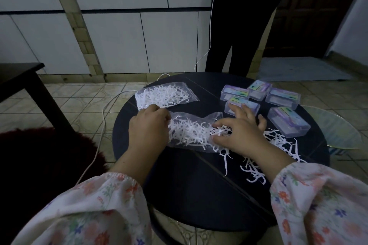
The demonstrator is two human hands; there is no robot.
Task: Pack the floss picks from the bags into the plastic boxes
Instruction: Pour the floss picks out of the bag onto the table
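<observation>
Two clear bags of white floss picks lie on a round dark table point(191, 189). The far bag point(165, 94) lies closed at the back left. My left hand point(148, 129) grips the left end of the near bag point(191, 131). My right hand point(239, 131) reaches into the bag's open right end, its thumb and fingers curled on a bunch of picks. Loose floss picks point(278, 145) lie scattered on the table by my right wrist. Several clear plastic boxes point(288, 121) with coloured labels sit closed at the back right.
A person in dark trousers point(239, 26) stands just behind the table. A white cable point(99, 135) trails over the tiled floor at the left. A dark table point(22, 81) stands far left, and a glass plate point(334, 127) lies beyond the table's right edge.
</observation>
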